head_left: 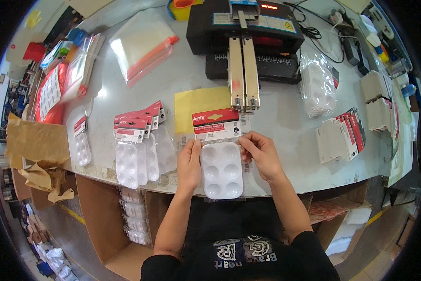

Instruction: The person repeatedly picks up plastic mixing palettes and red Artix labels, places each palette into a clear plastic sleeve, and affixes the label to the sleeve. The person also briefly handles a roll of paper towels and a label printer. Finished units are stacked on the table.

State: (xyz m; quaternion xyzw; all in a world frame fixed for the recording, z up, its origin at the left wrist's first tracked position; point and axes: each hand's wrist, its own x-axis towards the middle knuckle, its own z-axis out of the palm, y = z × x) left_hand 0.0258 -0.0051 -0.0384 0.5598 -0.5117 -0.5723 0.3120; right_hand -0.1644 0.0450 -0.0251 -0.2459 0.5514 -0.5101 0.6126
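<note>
A white plastic paint palette (222,171) with round wells lies in a clear bag at the table's front edge. A red and white header card (215,126) sits across the top of that bag. My left hand (189,161) is closed on the bag's left side, its thumb close to the card's lower left corner. With thumb and fingers pinched, my right hand (259,152) grips the bag at the card's lower right corner. Beyond the card lie a yellow sheet (187,105) and two metal arms (244,70) of a black machine (285,35).
Carded palettes (128,161) overlap on the left, with a single small one (82,149) farther left. Clear bags (142,44) lie behind them. On the right are bagged palettes (317,86) and a fanned stack of header cards (344,138). Open cardboard boxes (98,220) stand below the table.
</note>
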